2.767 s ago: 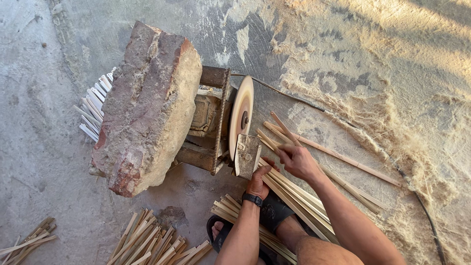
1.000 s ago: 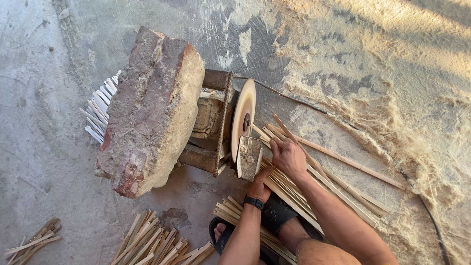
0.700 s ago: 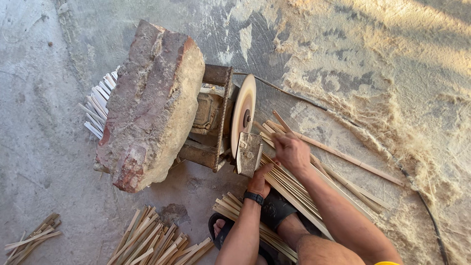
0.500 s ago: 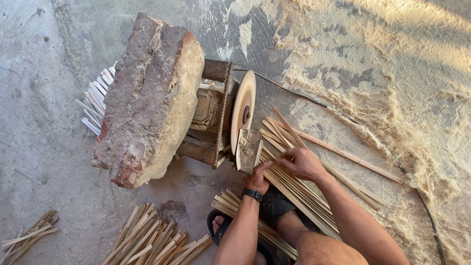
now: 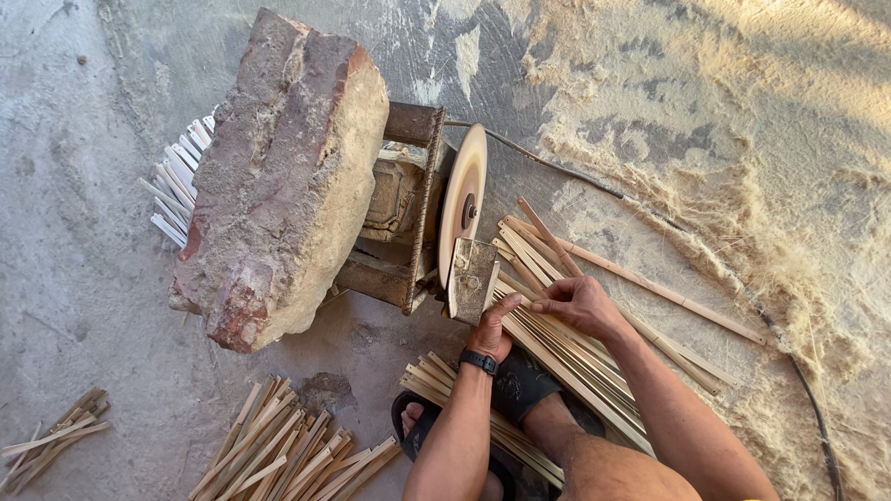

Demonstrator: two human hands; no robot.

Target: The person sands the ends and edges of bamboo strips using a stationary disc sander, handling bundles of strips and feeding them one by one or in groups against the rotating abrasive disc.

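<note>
In the head view, the left hand [image 5: 492, 331], wearing a black wristband, has its fingers closed on the near edge of a small grey wooden block [image 5: 472, 276] standing just beside the round tan sanding disc [image 5: 461, 202]. The right hand [image 5: 578, 303] rests on a fanned bundle of long pale bamboo strips [image 5: 566, 357], fingers curled together, pinching one strip. A large reddish-grey stone slab [image 5: 283, 181] weighs the machine's frame, left of the disc.
</note>
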